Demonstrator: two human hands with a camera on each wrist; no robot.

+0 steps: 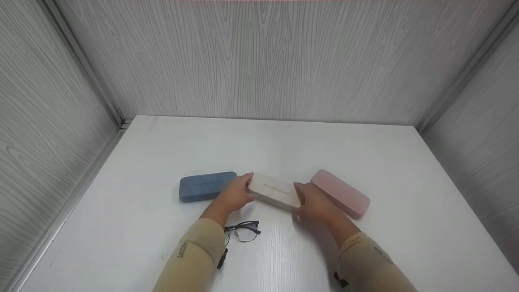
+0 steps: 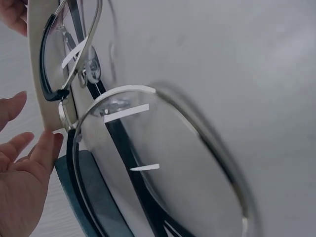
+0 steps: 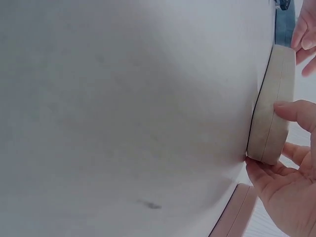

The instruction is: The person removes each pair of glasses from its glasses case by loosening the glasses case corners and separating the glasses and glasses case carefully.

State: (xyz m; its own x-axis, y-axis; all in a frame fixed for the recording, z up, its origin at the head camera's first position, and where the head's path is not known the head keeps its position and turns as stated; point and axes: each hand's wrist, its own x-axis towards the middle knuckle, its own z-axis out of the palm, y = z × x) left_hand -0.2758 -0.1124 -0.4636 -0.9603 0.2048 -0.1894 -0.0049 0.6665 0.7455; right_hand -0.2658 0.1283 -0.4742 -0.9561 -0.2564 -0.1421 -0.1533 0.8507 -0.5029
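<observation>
A cream glasses case [image 1: 275,191] with small lettering on its lid lies between the hands. My right hand [image 1: 318,202] grips its right end; in the right wrist view the thumb lies on the front side and the fingers meet the end. My left hand [image 1: 235,194] touches the left end with extended fingers, and in the left wrist view the thumb stands off the case. Dark-framed eyeglasses [image 1: 245,232] lie nearer me, partly hidden by the left sleeve. They loom large before the left wrist camera, where a lens rim [image 2: 123,89] shows.
A blue glasses case [image 1: 204,187] lies beside the left hand, partly covered by it. To the right of the right hand is a pink glasses case [image 1: 342,194], set at a slant. All rest on a white table [image 1: 267,150], with wood-grain panels [image 1: 259,61] behind and at both sides.
</observation>
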